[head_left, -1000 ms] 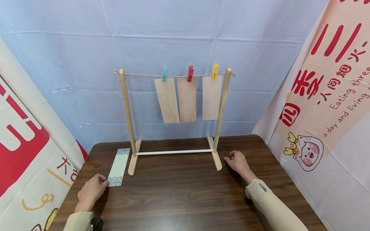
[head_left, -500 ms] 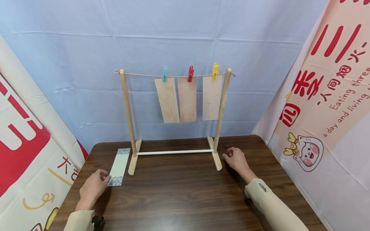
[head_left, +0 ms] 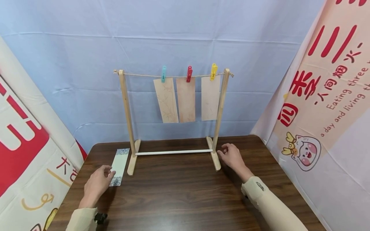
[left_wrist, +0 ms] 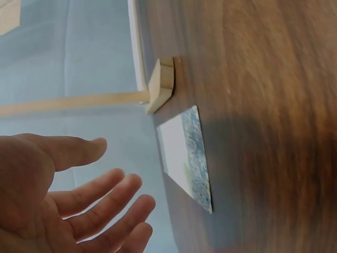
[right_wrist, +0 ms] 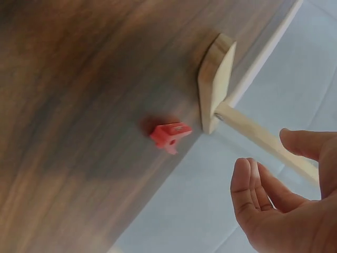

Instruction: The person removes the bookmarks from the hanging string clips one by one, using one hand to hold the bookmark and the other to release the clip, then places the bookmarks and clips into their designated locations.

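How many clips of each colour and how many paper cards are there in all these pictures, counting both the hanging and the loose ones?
Teal clip: 1
Yellow clip: 1
Red clips: 2, the hanging red clip and the loose red clip on the table
Hanging cards: 3
Loose card: 1
Total: 8

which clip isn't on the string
The red clip on the table near the right hand; the teal clip, yellow clip and other red clip all pinch the string.
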Demonstrator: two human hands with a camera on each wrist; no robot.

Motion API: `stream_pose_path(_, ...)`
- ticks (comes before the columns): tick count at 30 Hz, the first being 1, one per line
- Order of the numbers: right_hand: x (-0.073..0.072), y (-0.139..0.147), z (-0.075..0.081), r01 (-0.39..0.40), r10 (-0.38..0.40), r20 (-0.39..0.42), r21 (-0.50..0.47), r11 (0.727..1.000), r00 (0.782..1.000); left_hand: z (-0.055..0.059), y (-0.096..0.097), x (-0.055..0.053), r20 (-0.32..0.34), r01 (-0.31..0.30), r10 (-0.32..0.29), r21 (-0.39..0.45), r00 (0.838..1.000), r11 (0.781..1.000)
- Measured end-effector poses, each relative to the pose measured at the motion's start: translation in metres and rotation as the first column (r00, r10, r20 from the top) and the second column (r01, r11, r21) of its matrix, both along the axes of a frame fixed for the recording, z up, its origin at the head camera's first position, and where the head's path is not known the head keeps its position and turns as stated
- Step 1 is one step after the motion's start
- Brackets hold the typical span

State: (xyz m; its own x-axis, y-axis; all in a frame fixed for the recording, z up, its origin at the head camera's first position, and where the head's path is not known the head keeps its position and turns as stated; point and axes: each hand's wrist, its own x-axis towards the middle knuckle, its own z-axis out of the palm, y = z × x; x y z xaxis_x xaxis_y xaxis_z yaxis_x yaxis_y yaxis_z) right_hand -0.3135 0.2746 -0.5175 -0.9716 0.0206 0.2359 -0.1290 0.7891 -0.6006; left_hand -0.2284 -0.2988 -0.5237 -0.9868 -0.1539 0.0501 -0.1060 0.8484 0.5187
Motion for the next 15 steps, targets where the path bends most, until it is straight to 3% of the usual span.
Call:
stream_pose_path(6,-0.001,-0.007,0.007,-0.003,0.003,-0.018,-0.005,1.0,1.0,0.003,0.007,-0.002,-0.041,0.016,-0.015,0.02,0.999,1.0)
stream_pose_path(15,0.002,-0.015,0.018,-0.037,0.036,-0.097,-0.011,0.999,0.995,0.011,0.017,-0.004,-0.046,0.027,-0.024,0.052,0.999,0.998)
